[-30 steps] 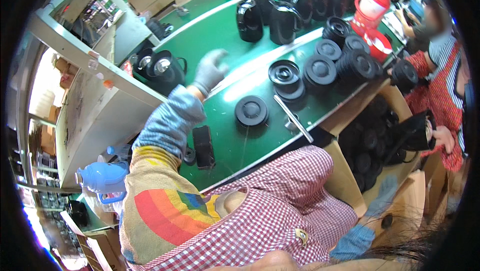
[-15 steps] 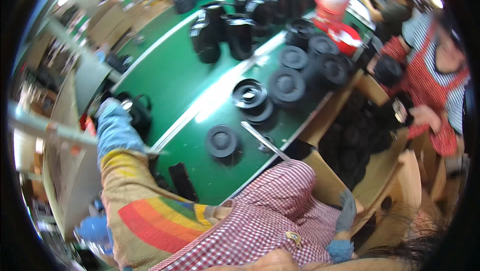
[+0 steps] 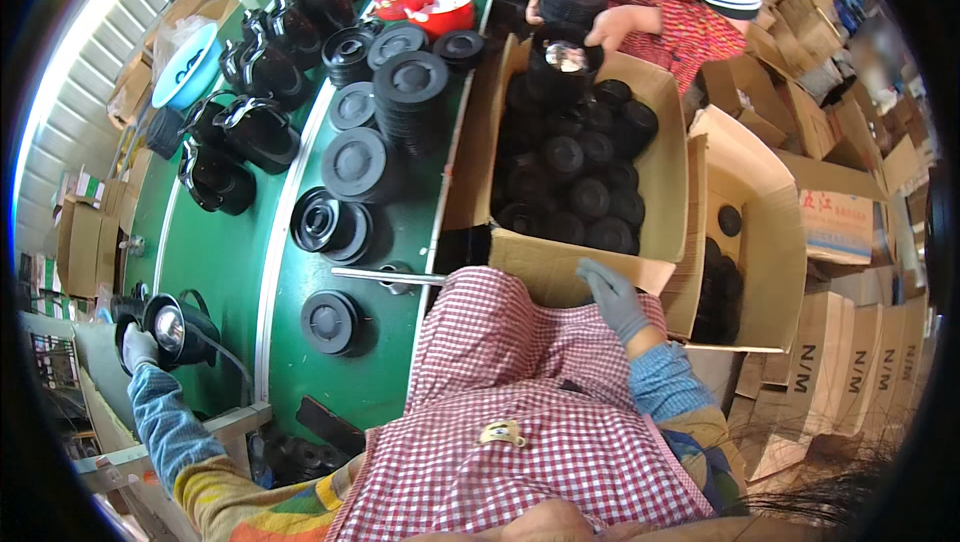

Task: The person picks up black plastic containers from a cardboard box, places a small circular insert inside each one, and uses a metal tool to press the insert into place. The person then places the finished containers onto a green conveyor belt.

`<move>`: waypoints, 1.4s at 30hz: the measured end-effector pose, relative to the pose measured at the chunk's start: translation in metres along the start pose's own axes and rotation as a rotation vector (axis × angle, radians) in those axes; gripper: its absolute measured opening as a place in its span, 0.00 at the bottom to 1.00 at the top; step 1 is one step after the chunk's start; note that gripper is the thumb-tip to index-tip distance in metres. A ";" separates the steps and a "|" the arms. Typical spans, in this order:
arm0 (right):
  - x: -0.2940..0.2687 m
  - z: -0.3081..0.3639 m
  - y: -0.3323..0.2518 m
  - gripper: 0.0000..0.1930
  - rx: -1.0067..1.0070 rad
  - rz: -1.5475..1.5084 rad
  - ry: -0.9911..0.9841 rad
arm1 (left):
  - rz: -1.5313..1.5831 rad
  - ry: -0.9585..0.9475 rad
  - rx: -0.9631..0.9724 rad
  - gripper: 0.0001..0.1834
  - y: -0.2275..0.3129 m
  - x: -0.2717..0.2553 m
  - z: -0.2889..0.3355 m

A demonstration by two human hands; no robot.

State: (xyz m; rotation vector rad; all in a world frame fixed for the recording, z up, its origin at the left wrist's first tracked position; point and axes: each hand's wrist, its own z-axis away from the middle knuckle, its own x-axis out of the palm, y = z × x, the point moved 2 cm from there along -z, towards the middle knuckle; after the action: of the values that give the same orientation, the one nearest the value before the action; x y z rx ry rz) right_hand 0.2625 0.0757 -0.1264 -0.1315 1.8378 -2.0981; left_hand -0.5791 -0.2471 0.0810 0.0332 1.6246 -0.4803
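My left hand [image 3: 141,350], in a grey glove, is at the left end of the green bench. Its fingers close on the dark edge of a black jug [image 3: 170,330] lying tipped, its shiny inside showing; part of the grip is hidden. A black handle and a cord-like strip lie at the jug's right. My right hand [image 3: 616,302], gloved too, holds nothing. Its fingers stretch out over my checked apron [image 3: 520,382], beside the near flap of a cardboard box [image 3: 655,192] packed with round black parts.
Black round lids [image 3: 355,164] stand in stacks along the bench [image 3: 225,252], with a metal bar [image 3: 385,275] jutting over its edge. Several black jugs [image 3: 215,177], a blue basin [image 3: 187,67] and a red bowl [image 3: 440,8] sit farther off. A co-worker's hands [image 3: 625,27] hold black parts over the box.
My view has swung to the right, bringing the boxes fully into sight. My right hand, earlier hanging low by my apron, now shows with fingers extended. My left hand stays by the jug.
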 end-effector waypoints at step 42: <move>-0.042 0.013 -0.035 0.19 -0.039 0.166 -0.288 | 0.568 -0.171 1.074 0.15 0.773 -0.041 0.467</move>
State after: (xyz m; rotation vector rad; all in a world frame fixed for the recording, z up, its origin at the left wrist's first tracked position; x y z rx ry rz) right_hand 0.2990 0.0805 -0.0833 -0.2661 1.6587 -1.8252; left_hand 0.1012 0.3145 -0.1157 1.1829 0.9626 -0.8197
